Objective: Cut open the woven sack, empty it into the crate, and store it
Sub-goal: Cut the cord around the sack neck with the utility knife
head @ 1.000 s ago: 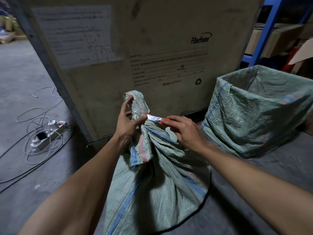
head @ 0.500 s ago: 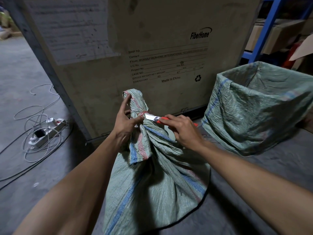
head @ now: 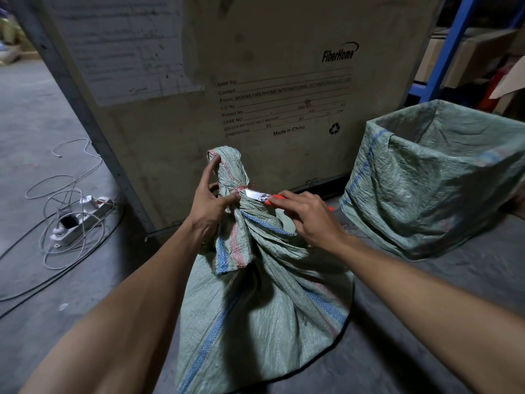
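A grey-green woven sack (head: 255,302) with blue and pink stripes stands on the floor in front of me, its neck bunched and tied with a thin red string (head: 240,189). My left hand (head: 211,203) grips the neck, thumb just below the tie and fingers up along the twisted top. My right hand (head: 305,217) holds an orange-handled utility knife (head: 260,196), whose bare blade points left and touches the neck at the string. To the right stands a crate lined with another green woven sack (head: 437,177), open at the top.
A large wooden shipping box (head: 255,81) with printed labels rises directly behind the sack. A white power strip with tangled cables (head: 76,220) lies on the concrete floor at the left. Blue shelving (head: 449,52) with cardboard boxes stands at the back right.
The knife blade has slid left from below the tie up to the red string. My left hand keeps its hold on the neck; the sack itself has not moved.
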